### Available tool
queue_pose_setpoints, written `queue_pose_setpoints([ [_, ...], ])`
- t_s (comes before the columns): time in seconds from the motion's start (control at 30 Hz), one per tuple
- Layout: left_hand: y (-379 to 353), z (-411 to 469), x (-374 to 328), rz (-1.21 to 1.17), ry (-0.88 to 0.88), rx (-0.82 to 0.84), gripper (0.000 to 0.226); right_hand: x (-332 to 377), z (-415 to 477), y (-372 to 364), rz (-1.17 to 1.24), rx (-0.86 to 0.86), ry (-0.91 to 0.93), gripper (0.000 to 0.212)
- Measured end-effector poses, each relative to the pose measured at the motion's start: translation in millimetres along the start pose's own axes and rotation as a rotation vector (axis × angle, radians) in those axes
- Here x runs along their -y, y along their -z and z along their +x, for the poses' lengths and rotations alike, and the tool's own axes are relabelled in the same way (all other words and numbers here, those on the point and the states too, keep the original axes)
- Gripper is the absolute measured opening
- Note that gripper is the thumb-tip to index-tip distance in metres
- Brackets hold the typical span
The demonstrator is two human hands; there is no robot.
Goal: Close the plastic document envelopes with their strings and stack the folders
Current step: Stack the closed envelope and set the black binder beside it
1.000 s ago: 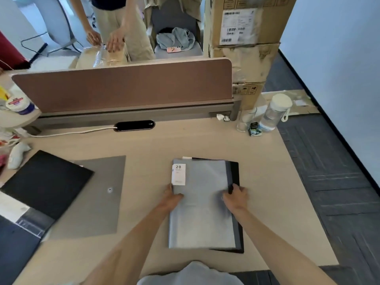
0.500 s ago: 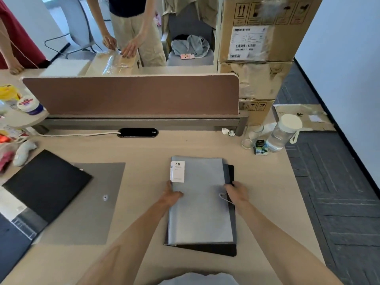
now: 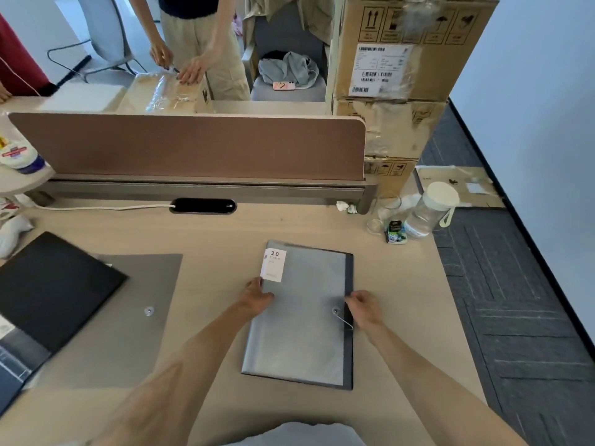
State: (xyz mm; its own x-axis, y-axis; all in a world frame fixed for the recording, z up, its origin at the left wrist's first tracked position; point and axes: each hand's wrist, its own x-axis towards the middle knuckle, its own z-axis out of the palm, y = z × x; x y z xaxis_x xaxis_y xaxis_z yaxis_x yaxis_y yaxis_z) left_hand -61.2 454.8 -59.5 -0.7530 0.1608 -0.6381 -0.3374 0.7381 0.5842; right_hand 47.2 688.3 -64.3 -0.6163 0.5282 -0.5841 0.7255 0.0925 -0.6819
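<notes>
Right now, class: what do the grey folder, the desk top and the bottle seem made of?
Grey folder: probably matte plastic; dull, slightly cloudy sheen. Desk top: likely pale wood-look laminate; smooth, even surface. Bottle: seemingly clear plastic; see-through body, white cap.

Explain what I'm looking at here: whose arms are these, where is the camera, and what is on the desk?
There is no machine here. A person works with bare hands, and every picture comes from one wide-angle camera worn on their head and looking down, so both forearms reach in from below. On the desk, a grey document envelope lies on a dark folder. The left hand holds its left edge. The right hand curls at the right edge beside the closure string, which runs from a round button; whether it pinches the string is unclear. Further left, a second grey envelope lies partly under a black folder.
</notes>
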Motion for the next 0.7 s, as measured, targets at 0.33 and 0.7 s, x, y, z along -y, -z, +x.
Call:
queue_pose_setpoints([
  [0.33, 31, -33, 49, -0.062, -0.056, -0.041, 0.054, 38, -36, -49, -0.36, 0.091, 0.381, 0.026],
  [0.7, 159, -96, 190, -0.069, 0.003, -0.326, 0.034, 104, -121, -252, -0.446, 0.347, 0.578, 0.023],
])
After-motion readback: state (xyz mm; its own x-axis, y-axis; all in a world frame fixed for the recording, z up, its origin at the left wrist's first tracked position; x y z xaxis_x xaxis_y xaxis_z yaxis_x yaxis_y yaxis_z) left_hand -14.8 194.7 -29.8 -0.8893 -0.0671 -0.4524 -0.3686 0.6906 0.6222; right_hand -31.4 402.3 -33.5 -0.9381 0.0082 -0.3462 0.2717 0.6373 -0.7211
